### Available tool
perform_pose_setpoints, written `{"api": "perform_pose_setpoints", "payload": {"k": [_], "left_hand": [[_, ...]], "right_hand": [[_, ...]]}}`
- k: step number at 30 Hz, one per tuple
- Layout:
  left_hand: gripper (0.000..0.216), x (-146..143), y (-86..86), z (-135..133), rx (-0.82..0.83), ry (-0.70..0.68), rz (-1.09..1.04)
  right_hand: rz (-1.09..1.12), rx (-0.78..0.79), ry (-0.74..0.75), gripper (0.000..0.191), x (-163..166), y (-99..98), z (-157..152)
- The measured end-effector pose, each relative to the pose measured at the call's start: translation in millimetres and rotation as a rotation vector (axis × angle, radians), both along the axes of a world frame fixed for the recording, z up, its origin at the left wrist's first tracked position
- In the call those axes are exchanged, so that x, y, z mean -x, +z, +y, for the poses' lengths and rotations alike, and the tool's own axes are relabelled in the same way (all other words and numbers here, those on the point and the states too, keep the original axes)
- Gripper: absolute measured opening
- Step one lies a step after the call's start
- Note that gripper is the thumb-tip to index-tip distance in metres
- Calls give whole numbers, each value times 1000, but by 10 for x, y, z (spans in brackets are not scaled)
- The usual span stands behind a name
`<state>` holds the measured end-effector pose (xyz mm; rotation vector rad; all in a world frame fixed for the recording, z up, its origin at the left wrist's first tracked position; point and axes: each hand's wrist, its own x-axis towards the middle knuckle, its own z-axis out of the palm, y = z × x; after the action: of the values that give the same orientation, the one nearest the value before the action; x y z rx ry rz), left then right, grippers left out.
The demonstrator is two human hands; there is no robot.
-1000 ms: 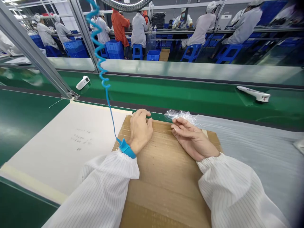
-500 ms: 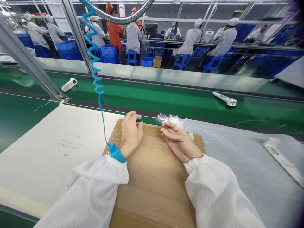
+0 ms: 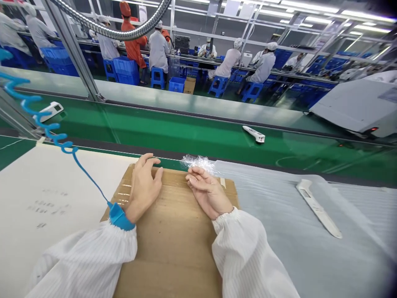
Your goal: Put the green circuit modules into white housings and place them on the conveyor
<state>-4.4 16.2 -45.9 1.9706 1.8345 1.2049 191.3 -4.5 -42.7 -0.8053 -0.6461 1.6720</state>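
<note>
A flat brown cardboard piece (image 3: pixel 176 236) lies in front of me under both forearms. My left hand (image 3: pixel 145 186) rests over its upper left part, fingers bent and apart, holding nothing. Around that wrist is a blue wrist strap (image 3: pixel 120 216), joined to a coiled blue cord (image 3: pixel 46 120). Over the cardboard's upper right, my right hand (image 3: pixel 209 191) is turned partly palm up. Its fingers are loosely curled, with no object visible in them. Just beyond those fingertips sits a crumpled heap of clear plastic (image 3: pixel 200 162).
A white curved casing part (image 3: pixel 319 209) lies on the foam sheet (image 3: pixel 269 231) at right. Two white handheld devices, one left (image 3: pixel 49 111) and one right (image 3: pixel 254 134), sit on the green conveyor (image 3: pixel 161 126). A metal post (image 3: pixel 72 51) rises at left. Co-workers sit and stand beyond.
The view has swung to the right, so the scene sits further left and a large white machine shows at right. Both hands keep nearly the same pose over the cardboard.
</note>
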Motion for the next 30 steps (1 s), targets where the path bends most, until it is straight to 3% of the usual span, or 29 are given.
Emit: {"api": "perform_pose_setpoints", "payload": {"k": [30], "left_hand": [[18,-64,-17,-44,-32,-30,-73]], "right_hand": [[-125,-3,-3,40,14,-54,-24]]}}
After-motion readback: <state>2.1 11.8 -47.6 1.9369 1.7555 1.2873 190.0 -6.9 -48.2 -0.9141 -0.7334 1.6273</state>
